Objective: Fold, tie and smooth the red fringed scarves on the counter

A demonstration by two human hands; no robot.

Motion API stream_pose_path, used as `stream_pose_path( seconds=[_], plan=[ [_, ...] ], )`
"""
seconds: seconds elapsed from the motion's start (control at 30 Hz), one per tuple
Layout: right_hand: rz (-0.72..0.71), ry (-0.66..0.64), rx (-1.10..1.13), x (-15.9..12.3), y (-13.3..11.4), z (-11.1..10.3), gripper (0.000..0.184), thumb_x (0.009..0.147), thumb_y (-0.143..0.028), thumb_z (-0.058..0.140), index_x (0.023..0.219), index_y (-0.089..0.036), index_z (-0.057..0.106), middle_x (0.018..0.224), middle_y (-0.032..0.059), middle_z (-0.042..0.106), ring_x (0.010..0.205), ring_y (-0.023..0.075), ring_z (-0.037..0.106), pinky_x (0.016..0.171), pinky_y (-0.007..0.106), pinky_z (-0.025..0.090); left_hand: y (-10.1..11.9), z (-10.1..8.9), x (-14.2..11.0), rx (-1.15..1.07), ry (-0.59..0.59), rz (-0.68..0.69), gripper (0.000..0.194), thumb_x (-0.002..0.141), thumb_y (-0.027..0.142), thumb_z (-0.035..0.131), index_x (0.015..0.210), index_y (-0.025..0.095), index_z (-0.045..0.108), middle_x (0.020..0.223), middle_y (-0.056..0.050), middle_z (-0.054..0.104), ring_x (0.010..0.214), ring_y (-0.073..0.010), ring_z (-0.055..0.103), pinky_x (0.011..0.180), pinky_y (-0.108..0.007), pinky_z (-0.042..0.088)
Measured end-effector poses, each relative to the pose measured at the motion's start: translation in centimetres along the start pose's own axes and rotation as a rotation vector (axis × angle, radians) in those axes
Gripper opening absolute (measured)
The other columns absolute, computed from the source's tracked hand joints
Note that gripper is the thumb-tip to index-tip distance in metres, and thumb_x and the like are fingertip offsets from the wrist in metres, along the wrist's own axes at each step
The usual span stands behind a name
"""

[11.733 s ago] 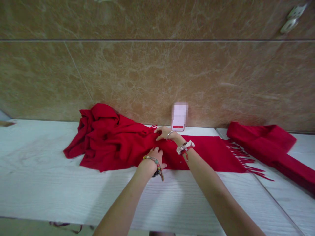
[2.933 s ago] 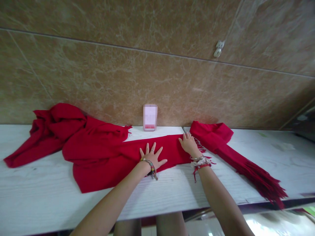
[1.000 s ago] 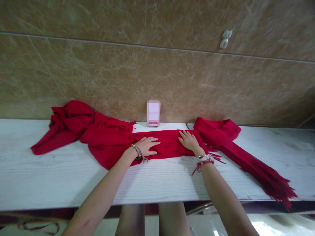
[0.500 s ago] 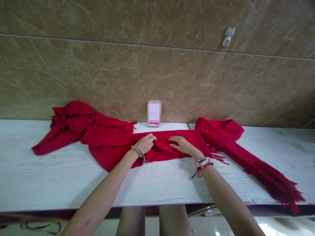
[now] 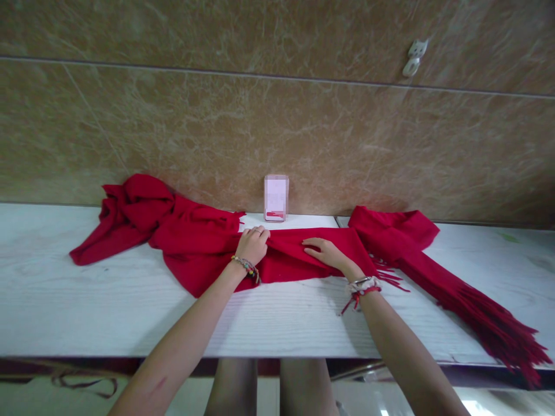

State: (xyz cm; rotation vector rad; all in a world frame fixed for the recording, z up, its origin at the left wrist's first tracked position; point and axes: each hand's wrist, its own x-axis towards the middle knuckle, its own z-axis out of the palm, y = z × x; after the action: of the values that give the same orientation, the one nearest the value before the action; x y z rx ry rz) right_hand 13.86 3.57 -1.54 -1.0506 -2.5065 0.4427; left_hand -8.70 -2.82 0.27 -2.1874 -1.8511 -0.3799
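A red fringed scarf (image 5: 286, 270) lies across the white tabletop, its middle part spread flat and folded lengthwise. My left hand (image 5: 254, 245) has its fingers curled over a fold of the cloth near the centre. Farther right, my right hand (image 5: 326, 253) rests on the same layer with fingers stretched out flat. At the left, a red cloth heap (image 5: 145, 202) is bunched against the wall. A red fringed length (image 5: 451, 283) on the right runs diagonally, its tassels hanging over the front edge. Whether all the red cloth is one piece, I cannot tell.
A phone (image 5: 276, 197) with a blurred screen leans upright against the brown marbled wall (image 5: 217, 133) behind the scarf. On the wall, upper right, is a small white cat-shaped hook (image 5: 415, 58). The white tabletop (image 5: 295, 329) ends just in front of my legs.
My left hand has moved slightly up and its fingers have closed more over the fold. My right hand stays nearly in place. The whole view has shifted a little.
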Motion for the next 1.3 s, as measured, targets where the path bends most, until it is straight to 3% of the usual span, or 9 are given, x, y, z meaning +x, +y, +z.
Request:
stream_pose_path(
  seconds=[0.23, 0.37, 0.47, 0.67, 0.77, 0.87, 1.03, 1.13, 1.3],
  plan=[
    [-0.036, -0.001, 0.041, 0.1, 0.6, 0.1, 0.025, 0.081, -0.02, 0.052, 0.102, -0.015, 0.064, 0.108, 0.0086, 0.065, 0.101, 0.0206, 0.059, 0.092, 0.035, 0.044, -5.9, -2.8, -1.0, 0.141, 0.188, -0.331, 0.023, 0.075, 0.008, 0.038, 0.078, 0.017, 0.059, 0.088, -0.009, 0.062, 0.088, -0.0242, 0.056, 0.077, -0.036, 0.039],
    [-0.065, 0.019, 0.063, 0.2, 1.0, 0.2, 0.024, 0.081, -0.021, 0.051, 0.1, -0.018, 0.065, 0.107, 0.008, 0.065, 0.101, 0.0206, 0.059, 0.092, 0.036, 0.044, -10.1, -4.4, -2.6, 0.144, 0.086, -0.225, 0.021, 0.076, 0.012, 0.036, 0.079, 0.018, 0.056, 0.085, -0.007, 0.062, 0.081, -0.0209, 0.057, 0.075, -0.032, 0.041],
    [-0.073, 0.031, 0.067, 0.3, 1.3, 0.4, 0.023, 0.08, -0.021, 0.052, 0.099, -0.019, 0.065, 0.107, 0.0077, 0.065, 0.101, 0.0206, 0.059, 0.092, 0.036, 0.044, -11.7, -5.7, -4.0, 0.075, 0.004, -0.1, 0.023, 0.08, 0.018, 0.032, 0.088, 0.02, 0.054, 0.084, -0.003, 0.061, 0.076, -0.0166, 0.057, 0.072, -0.026, 0.042],
    [-0.076, 0.04, 0.046, 0.4, 1.3, 0.6, 0.023, 0.079, -0.017, 0.052, 0.097, -0.016, 0.065, 0.107, 0.0095, 0.065, 0.1, 0.0206, 0.059, 0.092, 0.037, 0.044, -11.8, -6.2, -6.9, 0.006, -0.345, 0.188, 0.026, 0.079, 0.035, 0.048, 0.098, 0.02, 0.057, 0.088, -0.002, 0.063, 0.082, -0.0147, 0.057, 0.077, -0.024, 0.041],
    [-0.086, 0.055, 0.041, 0.4, 1.2, 0.7, 0.023, 0.079, -0.017, 0.052, 0.097, -0.018, 0.065, 0.105, 0.0081, 0.066, 0.099, 0.02, 0.06, 0.09, 0.037, 0.045, -12.0, -5.3, -8.1, 0.137, -0.354, 0.205, 0.031, 0.074, 0.03, 0.055, 0.103, 0.022, 0.058, 0.106, -0.005, 0.061, 0.099, -0.0193, 0.054, 0.089, -0.031, 0.036],
    [-0.087, 0.055, 0.034, 0.4, 1.2, 0.7, 0.023, 0.079, -0.016, 0.052, 0.098, -0.017, 0.065, 0.105, 0.0086, 0.066, 0.099, 0.0199, 0.06, 0.09, 0.036, 0.045, -12.6, -4.9, -8.1, 0.233, -0.324, 0.207, 0.029, 0.076, 0.016, 0.047, 0.101, 0.022, 0.06, 0.1, -0.004, 0.064, 0.095, -0.0171, 0.056, 0.09, -0.032, 0.036],
    [-0.104, 0.053, 0.009, 0.4, 1.2, 0.7, 0.023, 0.079, -0.016, 0.052, 0.098, -0.016, 0.065, 0.105, 0.0094, 0.066, 0.099, 0.0198, 0.06, 0.09, 0.036, 0.045, -13.5, -6.7, -7.7, 0.203, -0.187, 0.221, 0.029, 0.084, 0.016, 0.035, 0.095, 0.019, 0.062, 0.096, -0.008, 0.063, 0.09, -0.0164, 0.057, 0.085, -0.027, 0.042],
    [-0.125, 0.066, -0.014, 0.4, 1.3, 0.9, 0.023, 0.078, -0.015, 0.053, 0.097, -0.017, 0.065, 0.104, 0.0089, 0.066, 0.097, 0.0195, 0.06, 0.09, 0.035, 0.045, -13.5, -7.3, -9.0, 0.175, -0.282, 0.284, 0.027, 0.086, 0.019, 0.036, 0.097, 0.019, 0.061, 0.098, -0.008, 0.062, 0.086, -0.0166, 0.059, 0.075, -0.024, 0.046],
    [-0.16, 0.097, -0.067, 0.2, 1.0, 0.9, 0.023, 0.076, -0.013, 0.053, 0.095, -0.016, 0.065, 0.102, 0.0101, 0.067, 0.095, 0.0202, 0.061, 0.087, 0.035, 0.047, -12.7, -5.7, -12.2, 0.211, -0.436, 0.34, 0.026, 0.084, 0.013, 0.041, 0.097, 0.021, 0.062, 0.098, -0.005, 0.065, 0.084, -0.0157, 0.062, 0.074, -0.023, 0.048]
  ],
)
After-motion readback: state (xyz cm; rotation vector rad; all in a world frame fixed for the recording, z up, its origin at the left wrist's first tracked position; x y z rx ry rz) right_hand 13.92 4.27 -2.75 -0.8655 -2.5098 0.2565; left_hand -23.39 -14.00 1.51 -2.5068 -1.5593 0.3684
